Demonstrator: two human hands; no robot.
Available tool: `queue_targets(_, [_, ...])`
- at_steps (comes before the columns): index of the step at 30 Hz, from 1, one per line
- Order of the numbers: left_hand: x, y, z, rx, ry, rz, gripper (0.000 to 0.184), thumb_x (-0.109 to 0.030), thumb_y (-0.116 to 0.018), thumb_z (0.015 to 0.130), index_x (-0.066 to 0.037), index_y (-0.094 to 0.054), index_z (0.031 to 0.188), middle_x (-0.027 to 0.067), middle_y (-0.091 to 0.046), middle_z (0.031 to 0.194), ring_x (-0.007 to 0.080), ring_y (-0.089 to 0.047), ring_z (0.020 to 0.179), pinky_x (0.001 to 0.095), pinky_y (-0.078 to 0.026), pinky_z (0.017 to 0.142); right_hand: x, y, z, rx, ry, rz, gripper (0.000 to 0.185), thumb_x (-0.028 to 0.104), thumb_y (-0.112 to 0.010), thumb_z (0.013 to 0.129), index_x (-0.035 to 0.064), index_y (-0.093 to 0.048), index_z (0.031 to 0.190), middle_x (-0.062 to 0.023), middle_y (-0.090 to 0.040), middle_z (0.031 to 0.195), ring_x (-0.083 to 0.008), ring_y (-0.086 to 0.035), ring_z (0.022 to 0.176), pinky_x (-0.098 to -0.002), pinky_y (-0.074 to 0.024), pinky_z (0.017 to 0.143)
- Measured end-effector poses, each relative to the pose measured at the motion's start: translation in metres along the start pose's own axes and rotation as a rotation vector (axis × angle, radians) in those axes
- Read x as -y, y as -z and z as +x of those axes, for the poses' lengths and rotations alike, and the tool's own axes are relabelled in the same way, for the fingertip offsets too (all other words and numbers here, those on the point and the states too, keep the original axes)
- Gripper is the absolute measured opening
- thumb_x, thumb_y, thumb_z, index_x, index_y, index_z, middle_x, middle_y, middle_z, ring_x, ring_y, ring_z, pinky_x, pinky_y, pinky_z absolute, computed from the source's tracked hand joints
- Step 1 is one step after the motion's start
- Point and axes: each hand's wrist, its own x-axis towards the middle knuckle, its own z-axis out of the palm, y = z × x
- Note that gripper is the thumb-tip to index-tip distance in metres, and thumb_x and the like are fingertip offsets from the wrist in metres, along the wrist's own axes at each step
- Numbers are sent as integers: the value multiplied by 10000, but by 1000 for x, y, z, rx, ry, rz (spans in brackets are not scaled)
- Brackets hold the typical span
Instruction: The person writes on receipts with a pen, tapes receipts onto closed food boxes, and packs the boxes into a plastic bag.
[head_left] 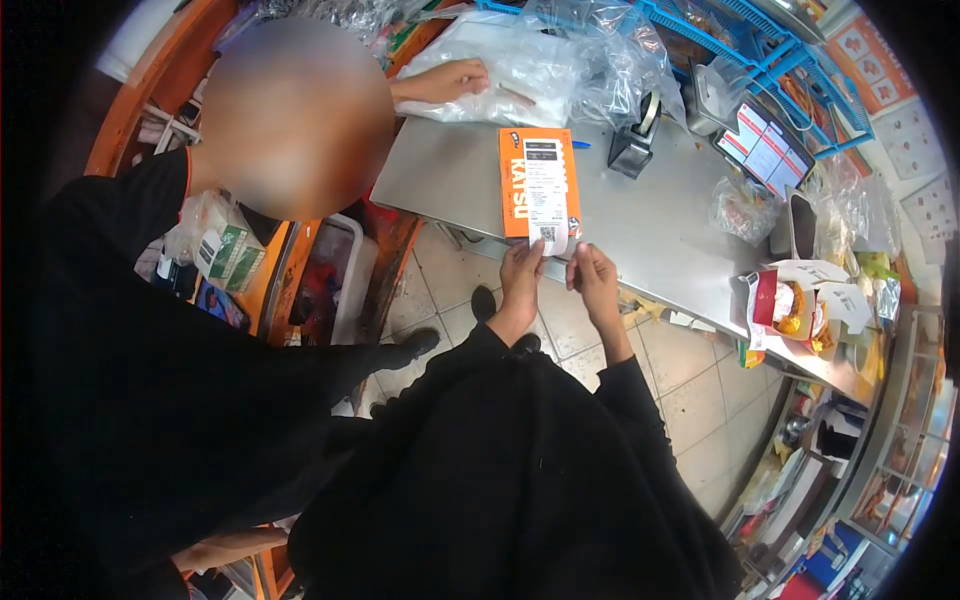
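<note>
An orange box (511,165) printed with "KATSU" lies on the metal counter in front of me. On top of it is a long white receipt (546,190) with a QR code near its lower end. My left hand (521,288) pinches that lower end, which hangs past the box's near edge. Just to the right, my right hand (595,282) is closed with thumb and fingers together beside the receipt's corner. Whatever it may hold is too small to make out.
A tape dispenser (637,138), blue pen (581,145) and tablet (764,149) stand or lie on the metal counter (655,225). Clear plastic bags (520,60) cover its back, where a co-worker's hand (455,80) rests. An open food box (790,305) sits at right; the co-worker stands close on my left.
</note>
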Motion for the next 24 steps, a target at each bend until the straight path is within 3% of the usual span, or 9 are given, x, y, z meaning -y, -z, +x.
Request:
queue_targets(1, [-1, 4, 1, 105, 15, 36, 311, -150, -585, 741, -54, -356, 928, 58, -492, 887, 112, -469, 798, 243, -373, 715, -2, -4, -2, 18, 6, -33, 334, 277, -420, 839, 49, -448, 596, -7, -446, 471, -63, -408, 396, -189, -319, 370])
queue_targets(4, [-4, 3, -5, 130, 55, -14, 222, -184, -556, 765, -29, -427, 858, 46, -517, 814, 104, -489, 729, 219, -379, 689, -13, -18, -4, -47, -139, -45, 347, 269, -436, 832, 45, -458, 568, -7, -440, 452, -60, -405, 385, -191, -315, 355])
queue_targets(8, [-3, 12, 0, 161, 115, 66, 231, -183, -554, 765, -44, -425, 898, 52, -508, 788, 103, -477, 685, 236, -394, 640, -31, -24, 2, -128, -219, -88, 367, 294, -460, 816, 39, -464, 553, -14, -448, 455, -62, -412, 378, -192, -324, 351])
queue_targets(11, [-4, 17, 4, 166, -9, 235, 253, -210, -536, 777, -39, -405, 909, 48, -485, 791, 105, -461, 709, 243, -384, 658, -39, -21, 4, -118, -230, -101, 377, 315, -460, 813, 37, -466, 558, -26, -454, 450, -70, -420, 375, -196, -327, 354])
queue_targets(13, [-3, 34, 19, 38, -532, 673, 317, -241, -534, 775, -19, -387, 948, 61, -462, 835, 115, -447, 766, 246, -371, 693, -43, -20, 6, -98, -236, -95, 383, 325, -449, 817, 38, -463, 564, -30, -460, 457, -75, -430, 381, -197, -330, 361])
queue_targets(17, [-49, 26, 49, -121, -419, 678, 504, -299, -603, 708, 20, -374, 1024, 114, -396, 998, 176, -434, 906, 279, -375, 741, -58, -15, 1, -21, -193, -95, 368, 353, -396, 834, 48, -458, 637, -39, -490, 505, -88, -466, 417, -191, -337, 384])
queue_targets(19, [-61, 12, 50, 136, -255, 828, 576, -260, -598, 714, 32, -321, 1126, 119, -435, 984, 184, -462, 897, 288, -401, 726, -63, -13, -7, -8, -231, -81, 349, 356, -375, 840, 57, -453, 678, -37, -498, 532, -90, -477, 440, -188, -340, 396])
queue_targets(22, [-59, 0, 30, 322, -300, 704, 618, -219, -596, 716, 34, -271, 1177, 134, -474, 951, 186, -498, 852, 290, -422, 710, -75, -8, -13, 31, -289, -8, 296, 353, -345, 850, 81, -438, 782, -31, -523, 620, -91, -502, 523, -189, -359, 443])
queue_targets(24, [-53, 4, 32, 316, -233, 671, 596, -177, -582, 724, 30, -267, 1186, 142, -502, 924, 187, -523, 827, 275, -425, 717, -82, -5, -14, 51, -338, 46, 280, 344, -354, 849, 82, -437, 793, -25, -529, 667, -91, -510, 584, -198, -378, 489])
